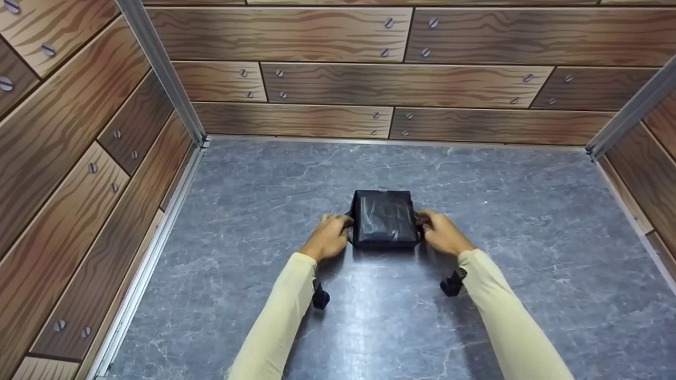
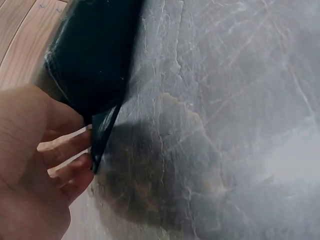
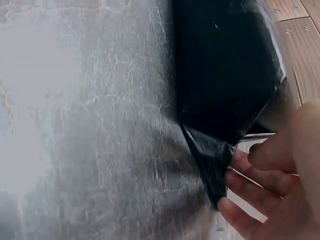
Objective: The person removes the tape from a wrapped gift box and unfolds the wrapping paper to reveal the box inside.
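A box-shaped package wrapped in glossy black plastic [image 1: 385, 216] lies flat on the grey floor surface, with a bit of clear tape at its far edge. My left hand [image 1: 330, 235] pinches the loose flap of wrapping [image 2: 102, 137] at the package's left end. On the opposite end, my right hand [image 1: 443, 232] pinches a matching pointed flap [image 3: 212, 160] between thumb and fingers. Both flaps stick outward from the package's sides. The fingertips behind the plastic are partly hidden. The underside of the package cannot be seen.
Grey marbled surface [image 1: 253, 211] spreads around the package, with bright glare in front. Wood-patterned panels [image 1: 327, 84] stand at the back, left and right, joined by metal corner strips [image 1: 163, 68]. Small black devices [image 1: 320, 296] are worn at both wrists.
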The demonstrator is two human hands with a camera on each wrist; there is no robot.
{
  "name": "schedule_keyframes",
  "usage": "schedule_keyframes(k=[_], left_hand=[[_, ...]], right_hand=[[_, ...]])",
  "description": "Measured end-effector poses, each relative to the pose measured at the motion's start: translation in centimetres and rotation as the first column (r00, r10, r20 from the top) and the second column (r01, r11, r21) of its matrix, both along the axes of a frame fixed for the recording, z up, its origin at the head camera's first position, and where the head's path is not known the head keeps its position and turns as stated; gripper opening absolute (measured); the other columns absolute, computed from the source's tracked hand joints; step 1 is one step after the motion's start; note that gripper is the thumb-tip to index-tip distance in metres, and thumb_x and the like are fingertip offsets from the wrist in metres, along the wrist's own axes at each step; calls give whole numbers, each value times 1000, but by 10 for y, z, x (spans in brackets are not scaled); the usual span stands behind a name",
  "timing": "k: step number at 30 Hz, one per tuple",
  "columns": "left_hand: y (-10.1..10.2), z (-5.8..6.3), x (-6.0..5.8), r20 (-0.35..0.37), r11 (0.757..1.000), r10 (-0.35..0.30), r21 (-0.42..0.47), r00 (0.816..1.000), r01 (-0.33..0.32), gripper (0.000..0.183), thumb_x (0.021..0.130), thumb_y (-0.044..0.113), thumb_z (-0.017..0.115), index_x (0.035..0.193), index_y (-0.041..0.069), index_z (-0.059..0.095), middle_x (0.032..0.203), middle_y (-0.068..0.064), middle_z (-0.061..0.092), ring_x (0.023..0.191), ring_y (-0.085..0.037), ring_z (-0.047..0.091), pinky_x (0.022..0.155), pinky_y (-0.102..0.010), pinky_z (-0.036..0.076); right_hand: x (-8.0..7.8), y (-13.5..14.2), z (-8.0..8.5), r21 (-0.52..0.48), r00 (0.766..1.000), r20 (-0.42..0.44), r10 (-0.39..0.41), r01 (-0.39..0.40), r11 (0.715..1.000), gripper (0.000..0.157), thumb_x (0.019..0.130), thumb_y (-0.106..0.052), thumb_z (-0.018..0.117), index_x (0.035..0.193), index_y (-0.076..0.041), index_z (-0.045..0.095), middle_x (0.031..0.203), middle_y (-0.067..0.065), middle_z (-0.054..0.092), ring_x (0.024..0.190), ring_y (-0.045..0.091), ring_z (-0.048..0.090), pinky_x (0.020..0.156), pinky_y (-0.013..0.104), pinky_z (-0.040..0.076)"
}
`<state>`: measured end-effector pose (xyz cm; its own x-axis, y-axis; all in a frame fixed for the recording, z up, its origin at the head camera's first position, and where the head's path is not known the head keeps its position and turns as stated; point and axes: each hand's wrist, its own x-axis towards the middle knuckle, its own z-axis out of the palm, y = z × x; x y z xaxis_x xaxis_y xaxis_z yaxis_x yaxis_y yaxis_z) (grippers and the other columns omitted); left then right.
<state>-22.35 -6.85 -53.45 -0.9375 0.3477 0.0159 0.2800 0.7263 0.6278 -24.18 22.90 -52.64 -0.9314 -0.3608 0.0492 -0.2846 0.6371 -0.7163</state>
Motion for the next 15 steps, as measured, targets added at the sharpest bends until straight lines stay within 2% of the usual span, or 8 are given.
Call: schedule_keyframes(k=[4, 8, 11, 15], left_hand=[[-3, 0, 1, 18, 1000, 18, 12, 1000, -19, 36, 99, 8, 48, 129, -1, 65, 128, -17, 60, 121, -35, 48, 106, -47, 40], [-6, -1, 3, 45, 998, 25, 52, 999, -27, 34, 99, 14, 48, 124, 3, 69, 126, -15, 61, 122, -33, 47, 107, -47, 39], [-10, 0, 4, 70, 996, 26, 84, 997, -31, 34, 101, 20, 47, 120, 5, 72, 128, -14, 61, 126, -33, 45, 110, -47, 37], [-16, 2, 6, 72, 992, 17, 123, 997, -25, 35, 104, 24, 44, 110, 6, 74, 127, -15, 63, 125, -36, 46, 110, -50, 37]], right_hand=[[1, 3, -1, -33, 1000, 4, -5, 6, 999, 37, 91, 13, 44, 125, 22, 55, 120, 37, 61, 116, 50, 57, 104, 59, 43], [3, 7, 1, -44, 997, 75, -27, 31, 999, 35, 94, 8, 45, 123, 18, 60, 128, 36, 57, 124, 50, 51, 108, 60, 39], [3, 9, 5, -63, 987, 151, -52, 62, 996, 34, 101, 0, 42, 125, 14, 61, 132, 34, 56, 127, 48, 49, 111, 59, 36], [3, 13, 11, -54, 982, 174, -72, 82, 995, 38, 107, -13, 39, 124, 11, 63, 134, 31, 58, 131, 47, 49, 114, 58, 33]])
